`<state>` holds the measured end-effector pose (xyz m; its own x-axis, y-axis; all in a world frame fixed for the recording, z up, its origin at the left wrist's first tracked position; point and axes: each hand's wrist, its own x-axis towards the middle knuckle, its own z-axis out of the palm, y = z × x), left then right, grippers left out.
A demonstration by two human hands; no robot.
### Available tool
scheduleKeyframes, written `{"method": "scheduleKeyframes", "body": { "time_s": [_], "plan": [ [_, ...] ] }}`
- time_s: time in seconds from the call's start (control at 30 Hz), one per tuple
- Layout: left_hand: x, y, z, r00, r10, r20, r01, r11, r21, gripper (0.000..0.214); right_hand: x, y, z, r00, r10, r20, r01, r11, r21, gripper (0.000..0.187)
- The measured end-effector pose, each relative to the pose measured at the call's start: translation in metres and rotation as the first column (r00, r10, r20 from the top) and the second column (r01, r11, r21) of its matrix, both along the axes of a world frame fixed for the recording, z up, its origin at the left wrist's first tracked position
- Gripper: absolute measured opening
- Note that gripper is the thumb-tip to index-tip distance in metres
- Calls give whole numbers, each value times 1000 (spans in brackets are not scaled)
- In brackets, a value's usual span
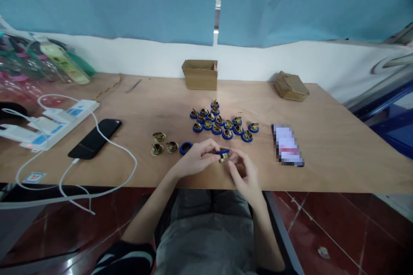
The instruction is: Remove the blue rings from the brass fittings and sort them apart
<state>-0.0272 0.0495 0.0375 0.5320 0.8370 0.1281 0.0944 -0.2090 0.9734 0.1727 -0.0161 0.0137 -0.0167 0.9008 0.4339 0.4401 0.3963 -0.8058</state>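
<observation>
1. Clip (223, 158): between your hands over the table (338, 154), its blue rim (222, 152) running roughly left to right.
2. Your left hand (198, 157) pinches its left end.
3. Your right hand (248, 174) curls at its right, thumb apart; can't tell if it grips.

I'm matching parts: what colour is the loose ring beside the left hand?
The ring is blue, seen best in the head view.
</observation>
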Motion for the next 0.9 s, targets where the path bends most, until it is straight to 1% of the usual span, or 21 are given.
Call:
{"method": "scheduleKeyframes", "body": {
  "time_s": [0.1,0.17,0.23,0.37,0.43,0.53,0.67,0.77,0.9],
  "plan": [
    [0,-9,-3,998,23,66,-17,996,-90,10,-8,2,-4,998,3,-57,-1,1000,25,25],
    [2,-18,-8,991,80,107,-70,992,-101,10,-12,3,-6,996,-8,-84,11,999,30,22],
    [7,-28,-15,974,137,179,-120,987,-103,13,-14,3,-6,996,-18,-88,22,999,42,20],
    [19,-44,-27,922,198,334,-162,978,-134,25,-16,2,-3,996,-42,-75,49,994,96,19],
    [24,-47,-30,901,222,372,-180,973,-144,24,-18,0,-3,995,-66,-70,75,990,120,20],
    [26,-49,-30,889,246,386,-206,968,-143,21,-21,-2,-5,992,-115,-61,123,980,154,21],
    [27,-50,-28,878,303,370,-267,953,-147,20,-24,-4,-10,987,-152,-57,160,969,187,15],
    [28,-51,-28,885,319,340,-288,948,-139,22,-25,-5,-12,986,-160,-49,166,971,174,11],
    [27,-50,-28,892,316,324,-290,949,-127,22,-28,-5,-8,986,-151,-66,160,974,158,14]
  ]
}}
